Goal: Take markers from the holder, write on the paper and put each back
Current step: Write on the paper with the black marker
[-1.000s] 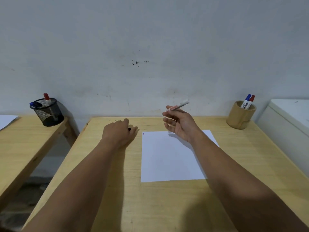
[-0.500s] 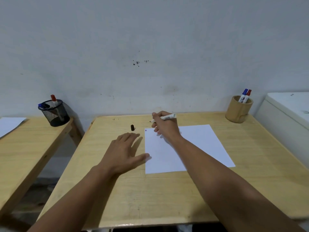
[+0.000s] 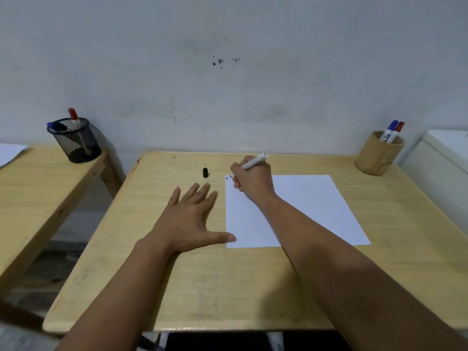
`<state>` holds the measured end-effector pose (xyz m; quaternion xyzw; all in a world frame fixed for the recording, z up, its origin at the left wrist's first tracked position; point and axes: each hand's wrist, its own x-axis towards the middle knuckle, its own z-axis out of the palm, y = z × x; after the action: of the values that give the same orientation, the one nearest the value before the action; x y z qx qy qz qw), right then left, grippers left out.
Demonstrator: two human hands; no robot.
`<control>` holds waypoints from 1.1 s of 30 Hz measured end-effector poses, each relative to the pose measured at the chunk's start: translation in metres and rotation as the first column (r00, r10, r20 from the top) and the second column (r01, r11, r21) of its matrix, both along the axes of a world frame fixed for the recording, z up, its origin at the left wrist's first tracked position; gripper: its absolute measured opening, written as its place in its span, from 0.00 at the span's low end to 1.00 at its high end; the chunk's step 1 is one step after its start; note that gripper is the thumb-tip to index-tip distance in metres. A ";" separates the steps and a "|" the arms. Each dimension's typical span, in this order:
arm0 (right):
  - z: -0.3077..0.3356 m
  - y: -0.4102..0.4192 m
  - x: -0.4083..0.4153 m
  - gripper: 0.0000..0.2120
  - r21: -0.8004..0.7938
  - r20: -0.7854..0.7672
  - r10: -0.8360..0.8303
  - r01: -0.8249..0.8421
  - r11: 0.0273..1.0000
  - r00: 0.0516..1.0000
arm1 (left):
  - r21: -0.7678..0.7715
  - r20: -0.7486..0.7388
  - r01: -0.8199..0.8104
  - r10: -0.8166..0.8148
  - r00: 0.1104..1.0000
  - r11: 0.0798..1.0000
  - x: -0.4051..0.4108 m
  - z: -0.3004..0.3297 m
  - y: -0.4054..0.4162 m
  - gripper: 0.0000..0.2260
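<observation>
A white sheet of paper (image 3: 306,209) lies on the wooden desk (image 3: 253,287). My right hand (image 3: 253,182) grips a white marker (image 3: 254,161), its tip touching the paper's top left corner beside small blue and red marks. The marker's black cap (image 3: 205,172) stands on the desk left of the paper. My left hand (image 3: 192,221) lies flat and open on the desk, thumb at the paper's lower left corner. A round wooden holder (image 3: 378,154) at the desk's far right corner carries a blue marker (image 3: 389,130) and a red marker (image 3: 396,131).
A second wooden table (image 3: 38,188) stands to the left with a black mesh cup (image 3: 76,141) holding a red and a blue marker, and a sheet of paper at its far edge. A white cabinet (image 3: 445,158) adjoins the desk on the right. A grey wall runs behind.
My right hand came down from the air and set the marker tip on the paper's top left corner. My left hand left the black cap on the desk, drew back and spread flat.
</observation>
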<state>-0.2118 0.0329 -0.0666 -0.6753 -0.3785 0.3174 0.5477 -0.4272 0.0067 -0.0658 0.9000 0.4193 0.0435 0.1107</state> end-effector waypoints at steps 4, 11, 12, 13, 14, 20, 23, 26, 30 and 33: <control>-0.004 0.002 0.000 0.15 0.006 0.030 -0.008 0.007 1.000 1.000 | -0.002 -0.003 0.004 -0.004 1.000 1.000 -0.001 -0.002 0.001 0.59; -0.007 0.002 0.001 0.13 0.017 0.042 -0.008 0.007 1.000 0.999 | -0.001 0.005 0.006 -0.006 1.000 1.000 -0.001 -0.001 -0.001 0.58; -0.007 0.002 0.001 0.13 0.013 0.048 -0.009 0.008 1.000 0.999 | -0.001 0.006 0.005 -0.005 1.000 1.000 -0.001 -0.001 -0.001 0.57; -0.007 0.002 0.000 0.12 0.009 0.056 -0.008 0.008 1.000 0.998 | 0.000 0.007 0.005 -0.005 1.000 1.000 -0.001 -0.001 -0.001 0.57; -0.007 0.002 0.000 0.12 0.007 0.062 -0.008 0.007 1.000 0.998 | 0.001 0.008 0.005 -0.005 1.000 1.000 -0.001 -0.001 -0.002 0.57; -0.008 0.003 0.000 0.14 -0.015 0.109 -0.010 0.011 1.000 0.994 | 0.000 0.007 0.001 -0.001 1.000 1.000 0.000 0.000 -0.002 0.57; -0.008 0.003 0.000 0.12 -0.017 0.129 0.001 0.001 1.000 0.992 | 0.000 0.004 0.003 -0.003 1.000 1.000 -0.001 0.000 -0.002 0.57; -0.008 0.004 0.000 0.11 -0.013 0.146 0.016 -0.014 1.000 0.989 | 0.005 0.007 0.001 -0.001 1.000 1.000 -0.001 -0.001 -0.002 0.57; -0.008 0.004 0.000 0.13 -0.013 0.150 0.023 -0.021 1.000 0.988 | 0.010 0.013 -0.006 0.006 1.000 1.000 -0.001 -0.001 -0.001 0.57; -0.008 0.004 0.000 0.14 -0.009 0.146 0.020 -0.019 1.000 0.989 | 0.013 0.010 -0.001 0.001 1.000 1.000 -0.001 -0.001 -0.001 0.57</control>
<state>-0.2120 0.0366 -0.0748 -0.6952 -0.4228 0.2739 0.5127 -0.4278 0.0057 -0.0670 0.9003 0.4187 0.0509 0.1072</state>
